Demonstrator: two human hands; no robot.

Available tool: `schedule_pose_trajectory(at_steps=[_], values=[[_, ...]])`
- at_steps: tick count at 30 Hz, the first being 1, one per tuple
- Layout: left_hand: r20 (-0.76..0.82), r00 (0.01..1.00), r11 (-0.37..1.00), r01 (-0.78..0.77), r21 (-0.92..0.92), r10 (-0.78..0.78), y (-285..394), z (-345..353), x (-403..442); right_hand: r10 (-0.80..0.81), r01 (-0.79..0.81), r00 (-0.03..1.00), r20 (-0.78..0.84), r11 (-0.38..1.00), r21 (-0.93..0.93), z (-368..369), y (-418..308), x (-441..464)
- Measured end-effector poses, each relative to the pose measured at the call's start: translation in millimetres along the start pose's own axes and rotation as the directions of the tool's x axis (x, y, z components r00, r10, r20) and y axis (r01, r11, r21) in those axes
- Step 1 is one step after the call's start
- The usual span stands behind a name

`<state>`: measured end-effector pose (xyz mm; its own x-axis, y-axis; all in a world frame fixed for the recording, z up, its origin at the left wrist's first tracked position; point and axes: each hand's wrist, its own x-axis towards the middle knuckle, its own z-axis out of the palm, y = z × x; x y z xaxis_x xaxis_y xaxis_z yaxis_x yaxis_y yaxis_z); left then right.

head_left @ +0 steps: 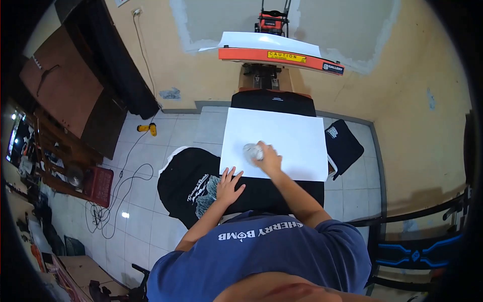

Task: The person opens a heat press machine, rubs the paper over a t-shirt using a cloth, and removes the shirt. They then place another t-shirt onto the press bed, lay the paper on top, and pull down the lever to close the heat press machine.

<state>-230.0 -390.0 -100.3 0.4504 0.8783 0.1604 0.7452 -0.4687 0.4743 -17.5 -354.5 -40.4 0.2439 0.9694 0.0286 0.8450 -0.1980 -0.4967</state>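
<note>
A large white sheet (289, 136) lies over a black shirt (271, 100) on the heat press. My right hand (269, 158) is closed on a rounded, grey-white wad like balled cloth (253, 152), which rests against the left-middle part of the sheet. With fingers spread, my left hand (230, 187) lies flat at the sheet's lower left corner, holding nothing. Under and beside it, another black garment (183, 176) with white lettering and a grey printed figure hangs off the left side.
Behind the sheet, the press's raised orange upper plate (241, 54) carries a caution label. A folded black shirt (344, 146) sits on the right. Cables (115, 196) and a yellow tool-like object (148, 129) lie on the tiled floor at left. A black and blue chair (417, 254) stands at right.
</note>
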Motion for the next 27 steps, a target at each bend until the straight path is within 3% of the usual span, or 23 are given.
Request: schedule_pose_trajectory(at_steps=[2, 5, 6, 9, 11, 14, 15, 16, 18, 21, 23, 27], values=[[0.033, 0.999, 1.000, 0.009, -0.002, -0.009, 6.5, -6.4, -0.6, 0.170, -0.169, 0.985, -0.042, 0.985, 0.038, -17.3, 22.4, 26.2], [0.045, 0.999, 1.000, 0.014, -0.021, -0.013, 8.3, -10.6, -0.4, 0.357, -0.343, 0.885, -0.298, 0.934, 0.100, -34.7, 78.4, 53.3], [0.052, 0.999, 0.999, 0.013, -0.031, -0.012, 8.4, -11.0, 0.1, 0.432, -0.421, 0.848, -0.306, 0.901, 0.103, -45.3, 87.5, 57.1], [-0.030, 0.999, 0.999, -0.039, 0.005, 0.039, 0.5, -0.3, -1.6, 0.465, -0.456, 0.850, -0.247, 0.885, 0.096, -63.5, 82.7, 56.3], [-0.034, 0.999, 0.999, -0.034, -0.014, 0.034, -1.2, 0.3, -0.9, 0.304, -0.298, 0.920, -0.247, 0.953, 0.063, -43.6, 87.2, 50.8], [0.003, 1.000, 0.998, -0.007, -0.055, 0.007, 3.1, -5.2, -1.0, -0.098, 0.118, 0.983, -0.158, 0.985, 0.122, -3.9, 78.4, 23.2], [0.035, 0.999, 0.997, 0.011, -0.071, -0.008, 4.9, -8.5, -0.3, -0.176, 0.190, 0.978, -0.110, 0.973, 0.131, -5.7, 57.5, 7.4], [0.038, 0.999, 0.997, 0.026, -0.078, -0.023, 6.2, -10.9, 0.2, -0.352, 0.379, 0.920, -0.172, 0.911, 0.163, 9.0, 55.1, -1.2], [0.042, 0.999, 0.995, 0.021, -0.097, -0.017, 7.9, -12.6, 0.1, -0.490, 0.535, 0.843, -0.223, 0.808, 0.246, 23.2, 42.0, -17.3], [-0.028, 1.000, 0.998, -0.012, -0.066, 0.010, -0.6, -2.0, -0.4, -0.487, 0.497, 0.866, -0.110, 0.815, 0.299, 15.7, 23.7, -8.9], [-0.036, 0.999, 0.997, 0.000, -0.082, -0.003, 1.5, -5.2, 1.4, -0.445, 0.416, 0.892, 0.075, 0.876, 0.243, 0.1, 12.7, 19.8], [0.038, 0.998, 0.992, 0.049, -0.115, -0.045, 10.2, -14.9, 2.2, -0.213, 0.212, 0.977, -0.026, 0.936, 0.280, -2.0, 25.2, 107.6]])
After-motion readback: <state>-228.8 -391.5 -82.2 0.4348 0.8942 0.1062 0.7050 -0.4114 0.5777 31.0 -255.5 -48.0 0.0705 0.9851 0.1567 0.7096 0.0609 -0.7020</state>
